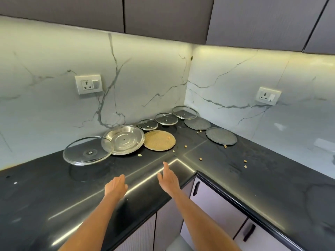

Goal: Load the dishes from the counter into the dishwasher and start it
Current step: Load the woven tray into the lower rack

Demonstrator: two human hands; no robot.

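From the head view, the left hand (116, 185) and right hand (167, 178) hovered released and empty over the black desk (54, 196), seemingly reaching toward the dishes lined along the wall: glass lid (88, 151), steel plate (124, 139), golden plate (159, 140).

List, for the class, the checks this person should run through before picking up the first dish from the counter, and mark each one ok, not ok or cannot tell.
1. Both hands free: left hand and right hand are open and hold nothing. Ok.
2. Nearest dishes in front of the hands: large glass lid and steel plate. Ok.
3. Glass lid lies flat: it leans on the steel plate's rim. Not ok.
4. Dishes free of food: the golden plate is covered in crumbs. Not ok.
5. Counter clean: small bits of food are scattered. Not ok.
6. Dishwasher open and ready: not in view. Cannot tell.
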